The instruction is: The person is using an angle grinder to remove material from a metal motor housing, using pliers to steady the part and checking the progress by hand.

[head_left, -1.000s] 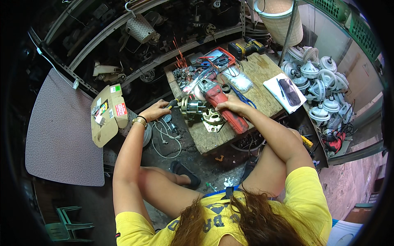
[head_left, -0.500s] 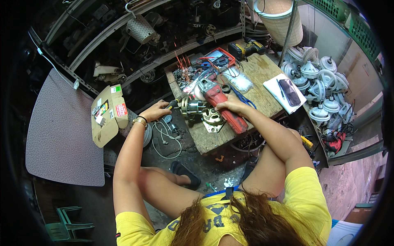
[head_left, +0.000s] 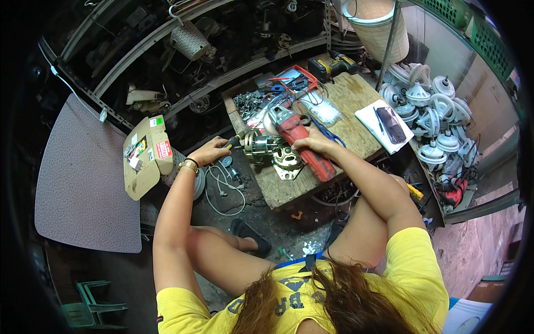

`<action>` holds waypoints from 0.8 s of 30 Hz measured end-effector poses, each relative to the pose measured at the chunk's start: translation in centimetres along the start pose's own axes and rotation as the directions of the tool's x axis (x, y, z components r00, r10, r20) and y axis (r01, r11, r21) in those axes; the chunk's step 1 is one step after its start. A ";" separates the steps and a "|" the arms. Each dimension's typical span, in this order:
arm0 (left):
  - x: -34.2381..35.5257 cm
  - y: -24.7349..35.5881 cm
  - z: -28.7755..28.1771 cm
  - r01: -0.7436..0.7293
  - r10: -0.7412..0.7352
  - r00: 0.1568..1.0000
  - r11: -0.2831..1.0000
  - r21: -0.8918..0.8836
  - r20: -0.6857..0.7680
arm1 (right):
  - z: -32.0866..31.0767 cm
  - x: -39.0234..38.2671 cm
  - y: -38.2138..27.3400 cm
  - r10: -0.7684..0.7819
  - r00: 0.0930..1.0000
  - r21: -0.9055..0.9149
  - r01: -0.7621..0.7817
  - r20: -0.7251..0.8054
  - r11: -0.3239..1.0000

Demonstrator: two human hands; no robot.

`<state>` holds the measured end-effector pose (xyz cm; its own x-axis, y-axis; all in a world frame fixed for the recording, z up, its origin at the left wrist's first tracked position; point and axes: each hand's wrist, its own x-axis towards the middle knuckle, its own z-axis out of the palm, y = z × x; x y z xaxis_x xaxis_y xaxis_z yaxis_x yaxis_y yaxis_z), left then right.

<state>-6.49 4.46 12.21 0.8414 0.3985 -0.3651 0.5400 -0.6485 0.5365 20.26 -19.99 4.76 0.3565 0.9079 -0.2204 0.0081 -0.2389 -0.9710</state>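
My left hand [head_left: 210, 151] is closed on a yellow-and-black tool handle [head_left: 233, 142], which reaches toward a cylindrical metal part [head_left: 258, 147] on the wooden bench [head_left: 275, 197]. My right hand [head_left: 315, 142] grips a red angle grinder [head_left: 317, 164], angled over the bench with its disc end [head_left: 273, 119] just above that part. A brass-coloured bracket [head_left: 288, 166] lies beside the cylinder. Behind the disc are small metal bits [head_left: 249, 104]. Blue-handled scissors [head_left: 331, 133] and a dark ring lie by the grinder. The far end of the handled tool is unclear.
A red tray [head_left: 289, 75], cordless drill [head_left: 328, 67] and phone [head_left: 392, 125] on white paper are on the bench. White round fittings [head_left: 434, 119] pile at right. An open cardboard box [head_left: 142, 183] sits left. Cluttered shelving [head_left: 144, 61] lines the back; cables lie on the floor.
Orange sparks that sprayed up behind the grinder's disc in both earlier frames are gone now. My hands and the tools stay in nearly the same places.
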 end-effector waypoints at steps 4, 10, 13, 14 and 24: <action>0.1 0.0 0.0 -0.022 0.022 1.000 1.000 0.009 -0.003 | 0.2 -0.3 -0.6 0.049 0.998 -0.046 -0.047 0.032 0.998; 0.0 0.1 0.0 -0.023 0.023 1.000 1.000 0.015 -0.016 | 0.4 0.1 -0.7 0.067 0.997 -0.042 -0.066 0.029 0.997; -0.9 0.1 -0.1 0.002 -0.002 0.998 1.000 -0.010 -0.055 | 0.6 0.5 -0.4 0.036 0.999 0.002 -0.036 0.014 0.999; -1.3 0.3 0.0 0.016 -0.018 0.997 0.999 -0.033 -0.069 | 0.2 0.7 -0.2 0.025 1.000 0.006 -0.025 -0.006 1.000; -9.3 8.0 10.5 -0.307 0.322 0.920 0.947 0.100 -0.223 | -5.0 -2.0 -5.0 -0.093 0.948 0.141 0.141 -0.303 0.980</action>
<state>-10.23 -11.27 11.90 0.9530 0.3028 0.0067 0.2506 -0.8008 0.5439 24.18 -22.30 10.48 0.6205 0.7789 -0.0906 -0.0738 -0.0570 -0.9956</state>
